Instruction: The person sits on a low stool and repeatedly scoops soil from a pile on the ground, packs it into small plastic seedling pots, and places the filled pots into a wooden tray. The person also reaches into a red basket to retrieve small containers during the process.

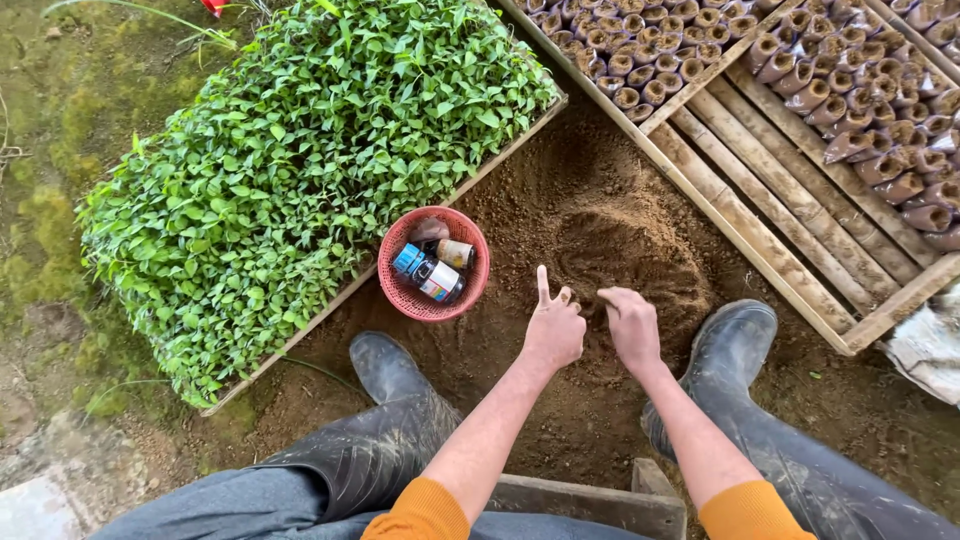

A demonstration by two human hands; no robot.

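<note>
Touching both hands' fingers (606, 297) (curled, close together): soil mound (625, 255)

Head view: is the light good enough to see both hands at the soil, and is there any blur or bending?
Head view: soft, even daylight with no hard shadows or glare; the left hand and right hand at the soil mound look sharp; wide-lens bending curves the wooden frame and the seedling tray towards the edges.

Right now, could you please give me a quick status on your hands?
Left hand and right hand on soil mound, holding nothing. Red basket sits left, apart.
</note>
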